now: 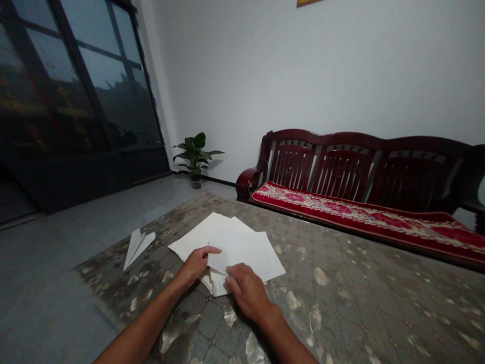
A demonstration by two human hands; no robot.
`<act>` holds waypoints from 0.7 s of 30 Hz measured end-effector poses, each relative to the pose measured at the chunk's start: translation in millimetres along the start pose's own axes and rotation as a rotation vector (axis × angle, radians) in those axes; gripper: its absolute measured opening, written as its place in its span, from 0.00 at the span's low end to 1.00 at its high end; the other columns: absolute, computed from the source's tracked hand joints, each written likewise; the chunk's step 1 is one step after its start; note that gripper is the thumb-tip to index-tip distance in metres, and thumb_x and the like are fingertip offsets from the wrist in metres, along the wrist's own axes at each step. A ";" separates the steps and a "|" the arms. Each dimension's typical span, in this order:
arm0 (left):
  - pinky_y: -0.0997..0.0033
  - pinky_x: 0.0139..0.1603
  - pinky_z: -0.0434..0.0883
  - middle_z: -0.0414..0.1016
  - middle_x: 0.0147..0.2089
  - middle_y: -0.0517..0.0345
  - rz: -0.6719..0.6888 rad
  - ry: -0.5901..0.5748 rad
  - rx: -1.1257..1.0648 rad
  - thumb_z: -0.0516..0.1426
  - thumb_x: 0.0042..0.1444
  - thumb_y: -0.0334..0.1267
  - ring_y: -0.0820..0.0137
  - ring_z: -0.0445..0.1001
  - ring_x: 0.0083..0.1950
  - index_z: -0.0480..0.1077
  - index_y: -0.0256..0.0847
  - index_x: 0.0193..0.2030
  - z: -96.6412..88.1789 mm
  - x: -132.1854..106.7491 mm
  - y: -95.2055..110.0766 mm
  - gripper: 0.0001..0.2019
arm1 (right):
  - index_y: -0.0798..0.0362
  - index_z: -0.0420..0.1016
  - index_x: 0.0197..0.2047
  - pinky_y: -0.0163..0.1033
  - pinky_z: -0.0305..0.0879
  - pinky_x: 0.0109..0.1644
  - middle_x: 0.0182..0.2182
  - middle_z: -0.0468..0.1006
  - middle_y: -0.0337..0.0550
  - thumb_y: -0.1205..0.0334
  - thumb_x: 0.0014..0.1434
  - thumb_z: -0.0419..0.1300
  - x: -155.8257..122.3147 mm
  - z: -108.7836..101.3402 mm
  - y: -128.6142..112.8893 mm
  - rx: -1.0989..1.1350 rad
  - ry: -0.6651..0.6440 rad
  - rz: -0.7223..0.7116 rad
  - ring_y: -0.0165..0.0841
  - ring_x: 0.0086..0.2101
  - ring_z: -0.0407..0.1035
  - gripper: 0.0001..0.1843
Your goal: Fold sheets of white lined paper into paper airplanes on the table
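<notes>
A lined white sheet of paper (242,247) lies at a slant over several other paper sheets (197,230) on the table. At its left edge, my left hand (196,264) grips the sheet, the thumb stretched across its top and the other fingers partly hidden. My right hand (248,290) is closed at the sheet's lower edge, thumb and fingers pinching near a corner. Part of the lower sheets sticks out below, between both hands. A folded paper plane (137,247) rests to the left of the stack, apart from my hands.
The table (341,298) has a grey patterned cover with shell-like motifs. Behind it stands a dark red wooden bench (341,156) with a red floral cushion (333,205). A potted plant (195,156) is on the floor near the dark glass door (109,91).
</notes>
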State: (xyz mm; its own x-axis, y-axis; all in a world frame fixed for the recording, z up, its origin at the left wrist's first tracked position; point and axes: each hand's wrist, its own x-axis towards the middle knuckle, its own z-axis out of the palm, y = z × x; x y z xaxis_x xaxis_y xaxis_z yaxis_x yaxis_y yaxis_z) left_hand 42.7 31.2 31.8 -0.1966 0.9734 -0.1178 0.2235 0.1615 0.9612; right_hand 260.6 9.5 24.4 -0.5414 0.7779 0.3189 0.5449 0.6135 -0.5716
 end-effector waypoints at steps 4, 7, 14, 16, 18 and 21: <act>0.62 0.48 0.74 0.82 0.39 0.49 0.055 0.033 0.163 0.61 0.37 0.40 0.55 0.78 0.45 0.79 0.37 0.35 -45.4 13.5 -15.5 0.16 | 0.48 0.74 0.53 0.43 0.57 0.55 0.51 0.75 0.45 0.61 0.64 0.55 -11.6 -18.0 21.8 -0.134 0.035 0.059 0.39 0.51 0.66 0.15; 0.60 0.53 0.72 0.82 0.43 0.50 0.075 -0.018 0.287 0.60 0.38 0.40 0.55 0.77 0.49 0.80 0.39 0.37 -74.6 20.3 -18.5 0.17 | 0.46 0.75 0.53 0.46 0.56 0.56 0.55 0.73 0.45 0.60 0.62 0.57 -18.4 -27.3 39.1 -0.263 -0.006 0.121 0.42 0.54 0.63 0.15; 0.52 0.71 0.51 0.62 0.70 0.57 0.425 -0.074 0.753 0.56 0.47 0.36 0.56 0.56 0.71 0.79 0.46 0.46 -93.0 16.0 -3.5 0.19 | 0.46 0.72 0.56 0.49 0.58 0.57 0.56 0.73 0.46 0.60 0.60 0.60 -19.5 -18.7 39.4 -0.302 0.004 0.116 0.44 0.55 0.64 0.20; 0.52 0.72 0.48 0.61 0.70 0.60 0.516 -0.084 0.762 0.55 0.51 0.37 0.57 0.52 0.73 0.79 0.47 0.47 -90.0 11.9 4.0 0.17 | 0.47 0.71 0.58 0.50 0.58 0.58 0.57 0.72 0.48 0.60 0.59 0.60 -20.7 -14.7 38.6 -0.271 0.043 0.125 0.45 0.55 0.64 0.23; 0.54 0.72 0.51 0.67 0.66 0.59 0.552 -0.066 0.684 0.55 0.55 0.40 0.58 0.58 0.70 0.79 0.48 0.48 -84.0 7.9 12.9 0.16 | 0.50 0.68 0.62 0.51 0.58 0.60 0.60 0.69 0.51 0.59 0.56 0.62 -22.7 -14.2 41.1 -0.234 0.099 0.126 0.46 0.57 0.62 0.30; 0.56 0.70 0.58 0.75 0.59 0.53 0.598 -0.019 0.483 0.54 0.60 0.46 0.58 0.68 0.63 0.79 0.45 0.49 -65.5 1.6 25.8 0.17 | 0.51 0.64 0.65 0.53 0.56 0.63 0.62 0.67 0.52 0.60 0.52 0.63 -28.0 -25.8 52.2 -0.183 0.214 0.061 0.46 0.60 0.60 0.36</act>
State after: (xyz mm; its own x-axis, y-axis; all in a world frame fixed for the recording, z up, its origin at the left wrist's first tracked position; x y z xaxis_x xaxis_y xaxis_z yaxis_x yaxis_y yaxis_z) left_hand -14.4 26.3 72.8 0.1038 0.9194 0.3795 0.6796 -0.3442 0.6478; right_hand 320.7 23.2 5.2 -0.3673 0.8132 0.4515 0.6891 0.5639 -0.4551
